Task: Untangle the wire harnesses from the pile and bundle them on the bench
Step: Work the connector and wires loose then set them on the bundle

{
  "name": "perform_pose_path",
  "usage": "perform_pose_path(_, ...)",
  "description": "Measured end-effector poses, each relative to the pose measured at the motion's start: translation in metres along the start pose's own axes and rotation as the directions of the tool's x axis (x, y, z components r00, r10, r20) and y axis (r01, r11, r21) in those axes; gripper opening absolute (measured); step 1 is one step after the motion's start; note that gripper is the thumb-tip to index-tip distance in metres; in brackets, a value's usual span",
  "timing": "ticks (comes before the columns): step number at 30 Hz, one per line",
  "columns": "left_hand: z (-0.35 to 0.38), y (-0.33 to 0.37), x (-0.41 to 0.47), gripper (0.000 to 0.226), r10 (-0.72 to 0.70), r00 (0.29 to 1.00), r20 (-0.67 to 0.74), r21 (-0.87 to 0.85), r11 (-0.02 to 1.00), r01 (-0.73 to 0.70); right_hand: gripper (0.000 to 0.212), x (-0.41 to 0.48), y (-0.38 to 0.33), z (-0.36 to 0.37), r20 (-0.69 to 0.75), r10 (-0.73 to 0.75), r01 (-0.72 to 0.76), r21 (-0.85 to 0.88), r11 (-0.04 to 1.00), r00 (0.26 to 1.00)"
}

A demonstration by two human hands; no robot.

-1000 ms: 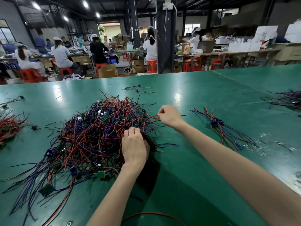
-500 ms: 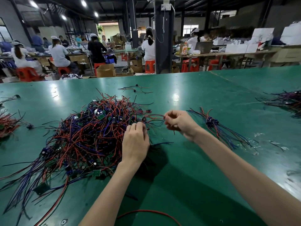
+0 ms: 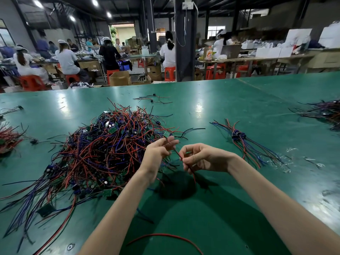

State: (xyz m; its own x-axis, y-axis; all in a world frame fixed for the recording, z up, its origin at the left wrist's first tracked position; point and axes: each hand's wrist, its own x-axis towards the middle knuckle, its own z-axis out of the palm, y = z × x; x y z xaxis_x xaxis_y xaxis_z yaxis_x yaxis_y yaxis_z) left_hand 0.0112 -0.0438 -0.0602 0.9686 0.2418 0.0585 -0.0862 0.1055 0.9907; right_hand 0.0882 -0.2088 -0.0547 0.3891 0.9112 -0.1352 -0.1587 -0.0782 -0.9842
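Note:
A big tangled pile of red, blue and black wire harnesses (image 3: pixel 95 153) with small green circuit boards lies on the green bench (image 3: pixel 220 111), left of centre. My left hand (image 3: pixel 158 153) is raised at the pile's right edge and pinches one harness near its small board. My right hand (image 3: pixel 202 159) is close beside it, fingers curled round the red and black wires of the same harness (image 3: pixel 177 153), which hang down below the hand. A sorted bundle of harnesses (image 3: pixel 242 140) lies on the bench to the right.
A loose red wire (image 3: pixel 165 236) curves near the bench's front edge. More wire heaps lie at the far left (image 3: pixel 9 138) and far right (image 3: pixel 320 113), with a few stray wires (image 3: pixel 154 99) behind the pile. People work at benches beyond.
Both hands have lifted off the pile and come together. My right hand has drawn a harness out toward me, and my left hand now pinches its upper end.

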Motion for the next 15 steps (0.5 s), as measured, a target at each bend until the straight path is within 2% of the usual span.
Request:
perform_pose_path(1,-0.001,0.003,-0.002,0.049,-0.076,0.994,0.075,-0.259,0.961,0.093,0.013,-0.001,0.0,0.0,0.022,-0.004,0.004,-0.006,1.0,1.0)
perform_pose_path(2,-0.002,0.007,-0.004,0.047,-0.128,0.981,0.145,-0.432,0.884,0.179,0.013,-0.002,-0.001,0.0,0.048,-0.006,0.007,-0.005,1.0,0.999)
perform_pose_path(4,-0.002,0.011,-0.007,0.039,-0.191,0.957,0.22,-0.544,0.79,0.283,0.011,-0.004,-0.001,-0.001,0.095,-0.006,0.006,-0.004,1.0,0.996)
perform_pose_path(7,0.005,0.012,-0.008,0.039,-0.24,0.941,0.239,-0.526,0.782,0.334,0.005,-0.008,-0.003,-0.003,0.118,0.018,-0.012,-0.049,0.999,0.993)
perform_pose_path(9,0.01,0.011,-0.01,0.032,-0.209,0.953,0.22,-0.481,0.826,0.292,0.012,-0.008,-0.004,-0.004,0.044,0.022,-0.019,-0.068,0.997,0.999)
perform_pose_path(12,0.015,0.005,-0.013,0.022,-0.085,0.981,0.174,-0.296,0.946,0.135,0.031,-0.004,-0.005,-0.004,-0.112,0.026,-0.023,0.028,0.999,0.993)
perform_pose_path(15,0.02,0.0,-0.017,0.018,-0.038,0.988,0.151,-0.068,0.997,0.049,0.035,-0.001,-0.005,-0.004,-0.176,-0.001,0.023,0.12,0.993,0.984)
